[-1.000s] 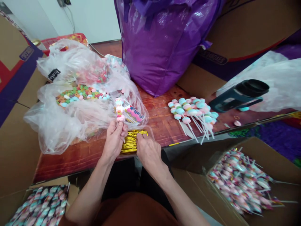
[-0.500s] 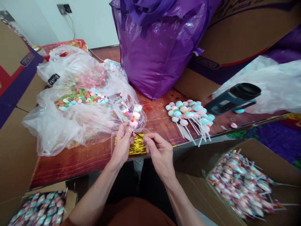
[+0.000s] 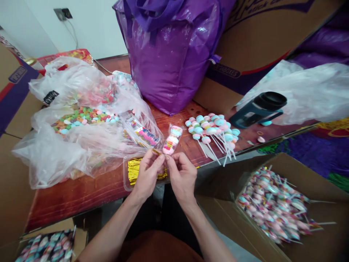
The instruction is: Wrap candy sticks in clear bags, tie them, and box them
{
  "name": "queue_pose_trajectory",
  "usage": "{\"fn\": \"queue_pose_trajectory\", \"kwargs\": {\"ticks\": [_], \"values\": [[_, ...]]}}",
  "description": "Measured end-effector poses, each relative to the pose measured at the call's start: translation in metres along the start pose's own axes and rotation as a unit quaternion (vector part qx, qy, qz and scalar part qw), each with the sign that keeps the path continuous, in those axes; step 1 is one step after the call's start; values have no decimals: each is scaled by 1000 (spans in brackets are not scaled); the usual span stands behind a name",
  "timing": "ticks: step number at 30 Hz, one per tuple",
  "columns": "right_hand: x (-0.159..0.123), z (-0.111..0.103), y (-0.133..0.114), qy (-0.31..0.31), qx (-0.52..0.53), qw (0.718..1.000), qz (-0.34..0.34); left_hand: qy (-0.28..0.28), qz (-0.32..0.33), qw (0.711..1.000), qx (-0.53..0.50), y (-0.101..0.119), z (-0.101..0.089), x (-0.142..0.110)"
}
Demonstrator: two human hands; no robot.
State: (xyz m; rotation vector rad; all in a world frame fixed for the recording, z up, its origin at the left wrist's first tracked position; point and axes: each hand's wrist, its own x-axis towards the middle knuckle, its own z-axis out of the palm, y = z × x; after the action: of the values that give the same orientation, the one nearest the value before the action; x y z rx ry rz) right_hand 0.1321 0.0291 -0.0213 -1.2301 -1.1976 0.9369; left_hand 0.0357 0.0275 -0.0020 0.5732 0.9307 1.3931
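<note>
A marshmallow candy pop (image 3: 172, 140) in a clear wrapper stands above my fingertips, leaning slightly right. Both hands meet at its lower end, thumbs almost touching. My left hand (image 3: 148, 173) is closed in a pinch, and one end of a gold twist tie (image 3: 156, 151) sticks out over its index finger. Pinched at the wrapper's neck, my right hand (image 3: 182, 174) is closed too; the exact grip is hidden behind the thumbs. Below the left hand, a clear plastic tray (image 3: 125, 177) holds many gold twist ties (image 3: 133, 171). Unwrapped marshmallow pops (image 3: 212, 129) lie in a pile to the right.
Plastic bags of sweets (image 3: 68, 149) and packets of printed wrappers (image 3: 143, 133) cover the table's left. A purple bag (image 3: 169, 62) stands behind. A dark bottle (image 3: 257, 111) leans at the right. Cardboard boxes (image 3: 231, 222) with wrapped pops stand below the table edge.
My right hand has moved in against the left at the pop's base. The twist tie, earlier stretched between the hands, now shows over the left fingers. The view has shifted slightly right.
</note>
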Motion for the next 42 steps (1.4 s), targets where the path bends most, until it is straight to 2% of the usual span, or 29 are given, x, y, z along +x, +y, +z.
{"fn": "queue_pose_trajectory", "kwargs": {"ticks": [2,5,10,13,16,19,22,24,27,29,32,34,36,38,40,42], "values": [[-1,-3,1,-26,-21,999,-19,20,0,1000,0,-1,1,3],[-3,-8,3,-53,-15,998,-10,34,-17,999,-23,-1,2,7],[-2,-12,4,-49,35,998,28,13,-45,998,-31,0,2,6],[0,-14,7,-56,35,998,25,1,-74,996,-46,1,2,5],[2,-18,9,-67,75,994,30,-36,-146,985,-85,7,0,2],[5,-27,3,-122,164,978,49,-98,-240,955,-146,16,-1,-2],[10,-39,-9,-189,125,974,7,-148,-304,927,-162,20,1,-5],[11,-43,-15,-197,28,979,-47,-143,-278,942,-123,17,4,-6],[10,-42,-12,-151,-99,975,-131,-78,-149,986,-13,3,9,-8],[8,-40,-6,-120,-138,972,-150,-40,-73,995,58,-7,11,-12],[4,-39,-2,-96,-142,978,-116,-20,-20,991,130,-14,10,-17],[3,-40,-4,-113,-91,988,-51,-12,-5,988,153,-13,9,-18],[2,-40,-8,-150,-3,988,34,-6,-21,991,132,-10,8,-15],[1,-40,-10,-157,52,983,77,-8,-82,995,58,-5,8,-9],[1,-39,-10,-120,20,992,32,-12,-162,986,-37,0,8,-2],[3,-40,-9,-75,-65,991,-88,-13,-216,971,-102,5,7,3]]}}
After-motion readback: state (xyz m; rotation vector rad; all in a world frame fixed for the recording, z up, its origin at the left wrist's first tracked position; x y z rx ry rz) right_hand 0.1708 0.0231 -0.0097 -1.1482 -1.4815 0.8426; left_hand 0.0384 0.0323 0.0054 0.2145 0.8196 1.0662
